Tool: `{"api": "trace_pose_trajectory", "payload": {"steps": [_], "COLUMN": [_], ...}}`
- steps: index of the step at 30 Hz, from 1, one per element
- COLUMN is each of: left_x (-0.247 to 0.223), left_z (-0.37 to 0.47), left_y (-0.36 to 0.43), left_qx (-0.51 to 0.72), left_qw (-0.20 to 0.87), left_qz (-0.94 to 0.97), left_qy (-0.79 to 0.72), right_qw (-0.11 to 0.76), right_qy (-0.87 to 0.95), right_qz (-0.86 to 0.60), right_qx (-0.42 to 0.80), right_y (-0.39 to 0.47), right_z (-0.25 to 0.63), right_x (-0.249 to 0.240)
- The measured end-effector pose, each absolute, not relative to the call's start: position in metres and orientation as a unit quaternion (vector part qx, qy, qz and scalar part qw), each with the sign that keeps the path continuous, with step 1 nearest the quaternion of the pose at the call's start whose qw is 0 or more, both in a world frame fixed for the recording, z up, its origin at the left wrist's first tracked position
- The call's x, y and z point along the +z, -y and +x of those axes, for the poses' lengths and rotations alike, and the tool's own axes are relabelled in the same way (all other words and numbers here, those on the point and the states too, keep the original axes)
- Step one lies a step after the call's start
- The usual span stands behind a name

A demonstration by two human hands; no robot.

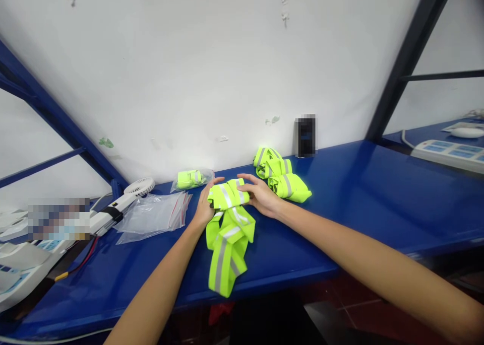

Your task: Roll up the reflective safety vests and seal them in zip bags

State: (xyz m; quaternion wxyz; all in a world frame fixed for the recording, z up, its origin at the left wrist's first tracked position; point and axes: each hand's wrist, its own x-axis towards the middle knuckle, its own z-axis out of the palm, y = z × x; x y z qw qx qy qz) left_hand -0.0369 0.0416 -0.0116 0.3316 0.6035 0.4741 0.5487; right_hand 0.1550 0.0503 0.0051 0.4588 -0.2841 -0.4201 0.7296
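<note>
Between my hands, near the middle of the blue table, is a neon-yellow reflective strap (pixel 227 196) with silver stripes. Its upper part is rolled into a bundle, while the loose lengths (pixel 227 257) trail toward the table's front edge. My left hand (pixel 206 206) grips the bundle's left side, its fingers partly hidden behind it. From the right, my right hand (pixel 262 196) holds the other end, with the thumb in front and the index finger stretched out above. Several rolled reflective straps (pixel 289 186) lie just beyond my right hand. A bagged strap (pixel 189 179) rests behind my left hand.
Clear zip bags (pixel 155 214) lie left of my hands, beside a small white fan (pixel 138 186) and power strips (pixel 30 269). A dark box-like object (pixel 306 136), blurred out, stands against the wall. Metal posts (pixel 412 58) frame the blue table (pixel 378 194).
</note>
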Motion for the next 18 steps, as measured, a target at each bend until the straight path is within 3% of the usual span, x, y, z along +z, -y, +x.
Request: {"api": "trace_pose_trajectory", "payload": {"steps": [3,8,14,18], "left_x": [-0.010,-0.002,-0.001,-0.002], "left_z": [-0.039,-0.036,-0.030,-0.035], "left_y": [-0.040,-0.035,-0.037,-0.039], "left_qx": [0.556,0.457,0.546,0.587], "left_qw": [0.236,0.165,0.317,0.352], "left_qz": [0.639,0.754,0.623,0.525], "left_qy": [-0.476,-0.441,-0.462,-0.506], "right_qw": [0.484,0.491,0.417,0.403], "right_qy": [0.390,0.383,0.472,0.697], "right_qz": [-0.322,-0.346,-0.314,-0.322], "right_qx": [0.714,0.702,0.710,0.498], "right_y": [-0.054,-0.058,-0.060,-0.056], "right_z": [0.154,0.156,0.159,0.161], "right_x": [0.003,-0.001,-0.002,-0.005]}}
